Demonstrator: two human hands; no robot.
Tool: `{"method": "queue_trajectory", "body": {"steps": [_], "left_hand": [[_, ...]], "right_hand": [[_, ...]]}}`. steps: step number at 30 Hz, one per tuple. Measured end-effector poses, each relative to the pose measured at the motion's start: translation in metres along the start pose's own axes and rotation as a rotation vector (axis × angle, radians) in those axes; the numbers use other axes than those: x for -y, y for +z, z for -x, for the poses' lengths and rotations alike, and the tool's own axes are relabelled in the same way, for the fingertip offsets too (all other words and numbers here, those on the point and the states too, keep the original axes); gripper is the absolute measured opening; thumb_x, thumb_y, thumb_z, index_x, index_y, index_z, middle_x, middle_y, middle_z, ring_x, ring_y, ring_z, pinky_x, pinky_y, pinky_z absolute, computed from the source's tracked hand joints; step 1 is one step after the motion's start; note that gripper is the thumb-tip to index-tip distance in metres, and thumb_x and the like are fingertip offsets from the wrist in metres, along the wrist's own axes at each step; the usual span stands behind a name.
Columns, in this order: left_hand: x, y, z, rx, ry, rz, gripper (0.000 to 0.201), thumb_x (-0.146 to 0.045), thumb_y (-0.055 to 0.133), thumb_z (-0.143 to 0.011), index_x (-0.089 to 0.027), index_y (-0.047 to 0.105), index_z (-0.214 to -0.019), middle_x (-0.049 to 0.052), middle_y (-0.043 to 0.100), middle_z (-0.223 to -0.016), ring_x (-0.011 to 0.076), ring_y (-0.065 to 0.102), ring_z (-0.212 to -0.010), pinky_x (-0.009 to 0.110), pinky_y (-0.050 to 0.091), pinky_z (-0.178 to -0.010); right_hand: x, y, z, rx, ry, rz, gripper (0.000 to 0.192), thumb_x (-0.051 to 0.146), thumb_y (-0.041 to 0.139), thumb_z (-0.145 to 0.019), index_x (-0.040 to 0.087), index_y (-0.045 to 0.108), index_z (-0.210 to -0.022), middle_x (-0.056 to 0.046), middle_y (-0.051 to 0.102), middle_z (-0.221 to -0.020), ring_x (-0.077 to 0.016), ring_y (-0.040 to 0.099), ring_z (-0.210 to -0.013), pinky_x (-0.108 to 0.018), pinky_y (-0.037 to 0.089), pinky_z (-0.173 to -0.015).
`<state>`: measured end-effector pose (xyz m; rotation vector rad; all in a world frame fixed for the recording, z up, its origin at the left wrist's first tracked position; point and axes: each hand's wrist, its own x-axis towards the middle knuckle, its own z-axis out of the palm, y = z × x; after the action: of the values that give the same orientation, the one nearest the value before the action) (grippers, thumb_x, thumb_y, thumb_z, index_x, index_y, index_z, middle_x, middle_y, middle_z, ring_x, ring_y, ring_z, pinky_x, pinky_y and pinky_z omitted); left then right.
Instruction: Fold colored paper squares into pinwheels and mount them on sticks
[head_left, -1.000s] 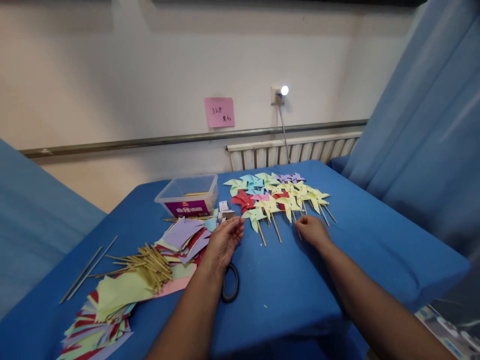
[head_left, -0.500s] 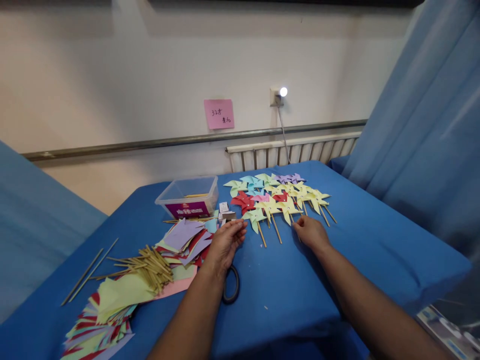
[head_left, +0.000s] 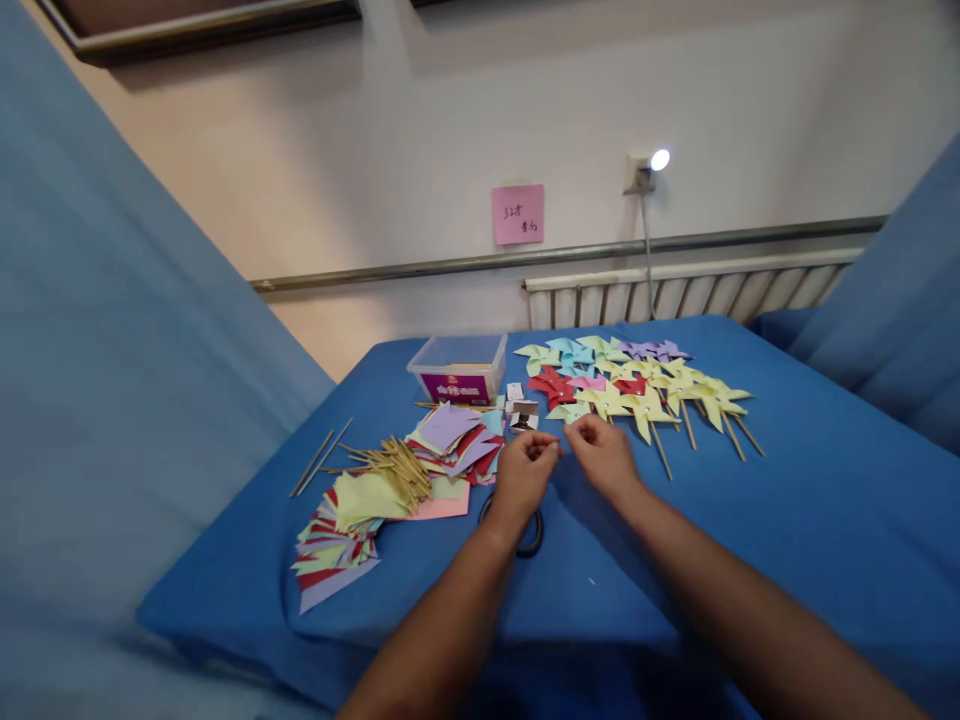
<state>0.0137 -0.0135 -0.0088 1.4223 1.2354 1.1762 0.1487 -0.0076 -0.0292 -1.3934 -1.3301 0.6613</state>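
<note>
Leftmost, two thin sticks [head_left: 312, 464] side by side on the blue-covered table [head_left: 810, 510], then fanned coloured paper [head_left: 334, 550], a heap of short wooden sticks [head_left: 403, 472] and cut paper sheets [head_left: 454, 430]. Behind these, a clear plastic box [head_left: 459, 370]. Next, the left hand [head_left: 527, 472], fingers curled toward the thumb, above a black loop handle [head_left: 538, 537]; cannot tell of any hold. Just beside, the right hand [head_left: 600, 455], fingertips drawn together near a pale green pinwheel [head_left: 568, 411]; any grip equally unclear. Farther right, more paper pinwheels [head_left: 649, 408], lying grouped.
</note>
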Motion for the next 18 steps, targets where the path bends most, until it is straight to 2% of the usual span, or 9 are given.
{"method": "queue_trajectory", "body": {"steps": [2, 4, 7, 9, 11, 14, 18], "left_hand": [[-0.003, -0.022, 0.004, -0.067, 0.078, -0.184, 0.012, -0.026, 0.062, -0.076, -0.018, 0.069, -0.082, 0.004, 0.070, -0.078, 0.0168, 0.063, -0.070, 0.027, 0.046, -0.066], [-0.006, -0.051, 0.001, -0.147, 0.153, -0.411, 0.014, -0.027, 0.060, -0.079, -0.020, 0.070, -0.087, 0.005, 0.072, -0.086, 0.0193, 0.064, -0.078, 0.030, 0.046, -0.074], [-0.011, -0.093, -0.014, -0.304, 0.186, -0.764, 0.020, -0.030, 0.064, -0.079, -0.022, 0.071, -0.095, 0.011, 0.072, -0.103, 0.0269, 0.063, -0.097, 0.036, 0.042, -0.088], [-0.012, -0.112, -0.026, -0.309, 0.160, -0.872, 0.028, -0.036, 0.074, -0.071, -0.019, 0.071, -0.094, 0.015, 0.071, -0.105, 0.0320, 0.062, -0.101, 0.037, 0.041, -0.089], [-0.012, -0.121, -0.036, -0.271, 0.068, -0.935, 0.032, -0.039, 0.077, -0.066, -0.019, 0.072, -0.090, 0.016, 0.072, -0.096, 0.0328, 0.064, -0.095, 0.036, 0.041, -0.083], [-0.012, -0.122, -0.045, -0.186, -0.049, -1.032, 0.020, -0.038, 0.074, -0.070, -0.020, 0.071, -0.079, 0.012, 0.072, -0.080, 0.0284, 0.065, -0.084, 0.031, 0.040, -0.074], [-0.014, -0.121, -0.047, -0.103, -0.060, -1.201, 0.019, -0.039, 0.068, -0.075, -0.021, 0.068, -0.070, 0.012, 0.070, -0.074, 0.0266, 0.065, -0.079, 0.030, 0.038, -0.068]], "right_hand": [[0.001, 0.026, 0.001, 0.043, -0.002, -0.126, 0.031, 0.046, 0.055, -0.081, 0.020, 0.057, -0.064, 0.001, 0.059, -0.058, -0.0142, 0.051, -0.054, -0.025, 0.037, -0.054], [-0.005, 0.043, 0.003, 0.088, -0.017, -0.153, 0.031, 0.047, 0.055, -0.081, 0.020, 0.056, -0.065, 0.002, 0.056, -0.057, -0.0137, 0.049, -0.054, -0.025, 0.037, -0.054], [-0.017, 0.049, 0.005, 0.196, -0.046, -0.131, 0.029, 0.045, 0.057, -0.080, 0.020, 0.056, -0.066, 0.003, 0.055, -0.058, -0.0132, 0.049, -0.055, -0.025, 0.036, -0.055], [-0.024, 0.044, 0.004, 0.223, -0.033, -0.131, 0.028, 0.044, 0.057, -0.080, 0.020, 0.056, -0.066, 0.003, 0.054, -0.058, -0.0130, 0.048, -0.055, -0.025, 0.035, -0.054], [-0.027, 0.038, 0.001, 0.219, -0.009, -0.143, 0.028, 0.045, 0.056, -0.080, 0.020, 0.056, -0.066, 0.002, 0.054, -0.058, -0.0131, 0.047, -0.055, -0.025, 0.035, -0.054], [-0.028, 0.032, -0.005, 0.218, 0.023, -0.162, 0.029, 0.047, 0.056, -0.079, 0.021, 0.057, -0.066, 0.002, 0.054, -0.058, -0.0136, 0.047, -0.054, -0.025, 0.035, -0.053], [-0.026, 0.034, -0.008, 0.251, 0.071, -0.203, 0.028, 0.046, 0.057, -0.077, 0.021, 0.056, -0.066, 0.002, 0.055, -0.058, -0.0131, 0.046, -0.052, -0.025, 0.035, -0.052]]}}
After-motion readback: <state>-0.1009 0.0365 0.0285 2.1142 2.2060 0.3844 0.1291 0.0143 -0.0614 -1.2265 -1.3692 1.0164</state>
